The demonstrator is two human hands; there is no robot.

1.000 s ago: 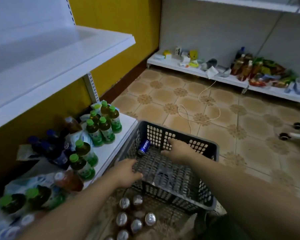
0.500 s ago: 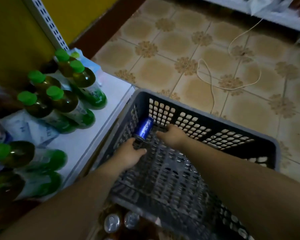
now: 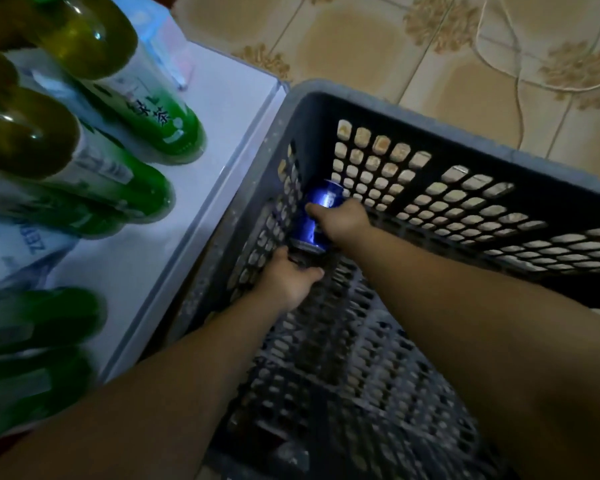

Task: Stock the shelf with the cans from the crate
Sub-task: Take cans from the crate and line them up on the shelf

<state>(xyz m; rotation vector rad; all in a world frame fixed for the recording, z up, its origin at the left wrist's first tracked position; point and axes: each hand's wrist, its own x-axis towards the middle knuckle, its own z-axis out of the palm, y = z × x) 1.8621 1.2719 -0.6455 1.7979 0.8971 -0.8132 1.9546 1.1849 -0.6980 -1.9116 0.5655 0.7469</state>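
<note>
**Tiled floor, crate by the shelf: both hands down at the corner can**

Tiled floor [image 3: 343, 39] w/ a white cable [image 3: 520, 95] looping over it. The grey crate [image 3: 413, 109] sits on it, pushed right up against the low white shelf [image 3: 174, 244], prob. so the carry across is short. Green tea bottles [image 3: 160, 123] stand on the shelf just beside the crate.

The blue can [image 3: 321, 206] lies tilted in the crate's far L corner, leaning vs. the perforated walls. That's why both my arms reach in deep.

My R hand [image 3: 343, 223] is clamped on it, fingers wrapped round the side from the open side, since the corner leaves no room behind. My L hand [image 3: 288, 282] is at the can's lower end, fingers bent, touching or nearly so. Can't tell if it's actually gripping; I'd guess it's there to steady the base so the can doesn't roll off.

It's the only can I can make out, as the rest of the crate bottom is too dim.

Next, I reckon: lift it clear of the wall, then over to the shelf's near strip, w/o knocking the bottles.
</note>
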